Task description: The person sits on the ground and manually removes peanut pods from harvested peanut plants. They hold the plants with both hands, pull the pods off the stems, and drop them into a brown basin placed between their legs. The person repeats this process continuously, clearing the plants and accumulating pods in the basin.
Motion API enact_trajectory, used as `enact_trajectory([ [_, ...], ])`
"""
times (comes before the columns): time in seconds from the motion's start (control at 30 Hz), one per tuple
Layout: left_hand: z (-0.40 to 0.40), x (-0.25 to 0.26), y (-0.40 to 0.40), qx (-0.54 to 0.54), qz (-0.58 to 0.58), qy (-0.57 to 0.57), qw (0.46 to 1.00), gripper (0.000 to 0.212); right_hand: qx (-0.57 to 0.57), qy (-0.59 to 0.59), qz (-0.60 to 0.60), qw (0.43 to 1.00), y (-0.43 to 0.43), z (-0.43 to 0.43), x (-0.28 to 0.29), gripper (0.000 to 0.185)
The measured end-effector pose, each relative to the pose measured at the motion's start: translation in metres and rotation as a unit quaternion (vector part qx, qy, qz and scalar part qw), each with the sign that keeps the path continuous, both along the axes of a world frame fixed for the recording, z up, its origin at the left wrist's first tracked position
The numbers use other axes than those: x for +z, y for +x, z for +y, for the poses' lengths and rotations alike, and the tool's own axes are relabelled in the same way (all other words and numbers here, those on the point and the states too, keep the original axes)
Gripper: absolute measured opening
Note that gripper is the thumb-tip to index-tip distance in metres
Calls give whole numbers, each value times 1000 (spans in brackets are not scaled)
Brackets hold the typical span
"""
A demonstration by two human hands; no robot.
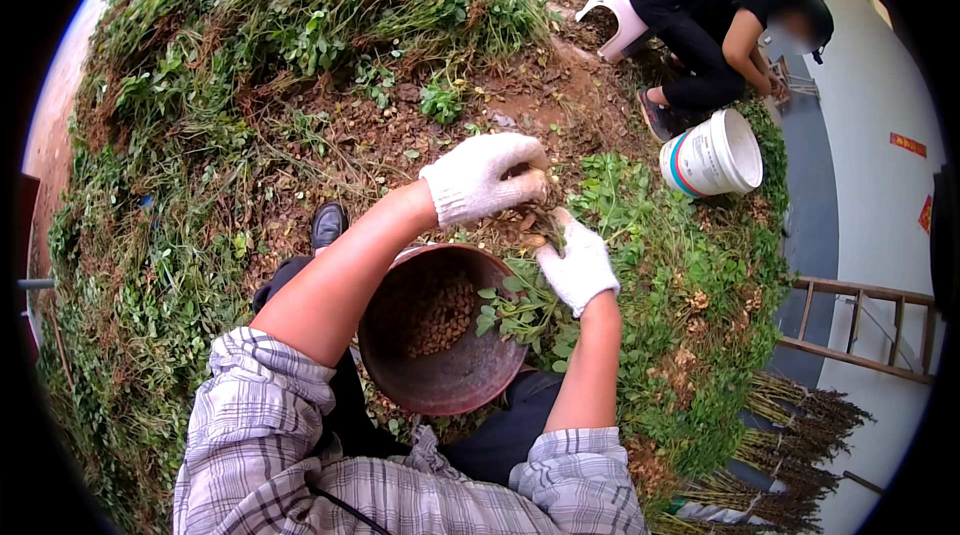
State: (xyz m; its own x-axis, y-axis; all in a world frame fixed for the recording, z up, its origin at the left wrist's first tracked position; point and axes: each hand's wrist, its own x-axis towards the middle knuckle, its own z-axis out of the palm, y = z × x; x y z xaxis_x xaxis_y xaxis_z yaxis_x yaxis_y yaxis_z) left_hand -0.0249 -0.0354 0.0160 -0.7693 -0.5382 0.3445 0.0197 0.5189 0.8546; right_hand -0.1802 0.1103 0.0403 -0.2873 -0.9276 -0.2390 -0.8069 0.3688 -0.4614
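My right hand (579, 265), in a white knit glove, grips the stems of a peanut plant (525, 302). Its leaves hang down over the bucket's right rim, while brown roots with peanut pods (534, 241) stick up from the grip. Just above those roots is my left hand (491, 179), gloved alike, with curled fingers and soiled fingertips; whether anything is pinched between them is not clear. Between my legs a reddish-brown bucket (480, 377) tilts open towards me. Loose peanuts (442, 321) lie inside it, partly in shadow and partly hidden by my left forearm.
Heaped peanut plants (300, 32) cover the ground at the left and top. More plants with pods (697, 302) lie at right. A white bucket (701, 160) leans near a person in black (705, 17) bending by a pinkish stool (619, 14). A wooden ladder (862, 329) stands farther right.
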Motion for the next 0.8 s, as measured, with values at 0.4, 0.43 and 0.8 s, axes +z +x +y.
enact_trajectory([
  [0.4, 16, -1, -6, 19, -81, -137, 987, 13, -82, -2, 49, 995, -8, -5, -13, 51],
  [0.43, 17, -2, -7, 34, -74, -148, 986, 12, -77, -4, 62, 995, -10, -4, -16, 51],
  [0.8, 25, 1, -8, 24, -102, -34, 994, 14, -92, -35, 11, 995, -8, -6, -18, 49],
])
